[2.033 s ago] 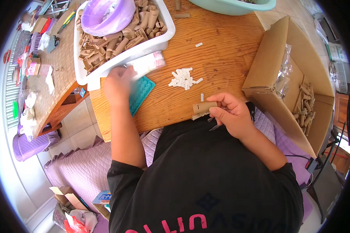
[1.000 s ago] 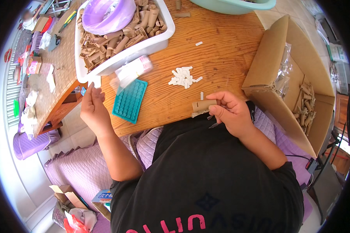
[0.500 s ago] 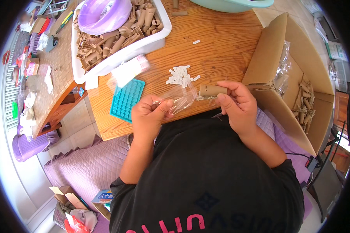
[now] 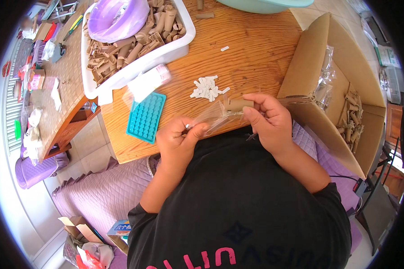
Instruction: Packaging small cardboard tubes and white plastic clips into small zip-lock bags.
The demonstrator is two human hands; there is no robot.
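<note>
Over the table's near edge, my left hand (image 4: 180, 139) pinches a clear plastic bag (image 4: 212, 117) by one end. My right hand (image 4: 268, 117) grips a short brown cardboard tube (image 4: 238, 105) between thumb and fingers. The tube's left end meets the mouth of the bag; whether it is inside the plastic I cannot tell. Just beyond my hands lies a loose heap of small white paper strips (image 4: 207, 88). A teal silicone tray with rows of round cups (image 4: 146, 118) rests left of my left hand.
A white bin (image 4: 137, 67) full of brown cardboard pieces (image 4: 121, 54) stands at the far left, a purple bowl (image 4: 116, 20) on top. A packet (image 4: 149, 83) overlaps the teal tray. Right of the table is an open cardboard box (image 4: 303, 67) holding tubes and plastic bags. A pale green basin (image 4: 264, 5) sits at the far edge.
My right hand and the tube have shifted slightly left. My left hand has moved a little right and down, bringing the bag and tube closer together.
</note>
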